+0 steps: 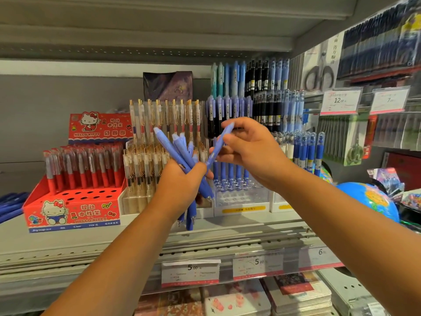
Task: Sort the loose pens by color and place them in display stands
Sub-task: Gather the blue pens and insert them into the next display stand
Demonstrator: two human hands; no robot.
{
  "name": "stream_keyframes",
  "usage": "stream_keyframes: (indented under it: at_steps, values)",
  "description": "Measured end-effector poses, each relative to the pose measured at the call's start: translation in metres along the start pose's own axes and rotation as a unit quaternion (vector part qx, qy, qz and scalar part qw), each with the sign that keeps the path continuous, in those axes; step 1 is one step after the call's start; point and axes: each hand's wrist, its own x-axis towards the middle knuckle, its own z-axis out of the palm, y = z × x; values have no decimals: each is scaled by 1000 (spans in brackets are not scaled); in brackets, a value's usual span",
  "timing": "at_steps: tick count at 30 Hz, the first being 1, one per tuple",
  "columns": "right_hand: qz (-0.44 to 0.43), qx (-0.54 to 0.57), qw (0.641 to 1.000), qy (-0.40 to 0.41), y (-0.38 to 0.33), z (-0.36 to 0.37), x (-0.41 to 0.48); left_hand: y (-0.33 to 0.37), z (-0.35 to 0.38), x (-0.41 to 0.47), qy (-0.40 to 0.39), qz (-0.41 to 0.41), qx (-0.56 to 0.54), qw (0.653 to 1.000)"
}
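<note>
**At the shelf front, blue pens in both hands**

Left hand (180, 183) grips a bundle of blue pens (175, 147), fanned upward above the shelf (68, 238). Right hand (252, 151) pinches a single blue pen (224, 135), tilted, its lower end near the bundle. Just behind stands a clear display stand (241, 197) of blue pens; a red Hello Kitty stand (73, 208) sits far left.

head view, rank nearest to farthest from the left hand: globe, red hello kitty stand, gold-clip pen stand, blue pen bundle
1. blue pen bundle: held in the left hand itself.
2. gold-clip pen stand: just behind it, slightly left.
3. red Hello Kitty stand: farther to the left.
4. globe: far right.
</note>
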Motion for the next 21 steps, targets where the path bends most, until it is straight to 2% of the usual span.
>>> stream_keyframes:
  at_steps: [2, 5, 7, 10, 12, 16, 21]
  values:
    - [-6, 8, 999, 37, -5, -6, 3, -1, 0, 0, 5, 11, 5, 1000]
    - [-29, -18, 996, 88, -12, -17, 7, 2, 0, 1, 10, -15, 35, 999]
    - [-62, -72, 987, 126, -14, -23, 9, 1, 1, 1, -6, -36, 25, 999]
    - [-111, -174, 963, 172, -14, -30, 11, -3, 0, 1, -7, -26, 10, 1000]
    - [-128, -266, 939, 178, -9, -34, 13, -1, 0, 0, -2, -24, 14, 1000]
    - [-107, -477, 859, 151, 3, -40, 20, -2, 0, 1, -1, -23, 38, 999]
    - [-83, -565, 810, 135, 15, -39, 23, -6, 0, 1, 2, -9, 42, 999]
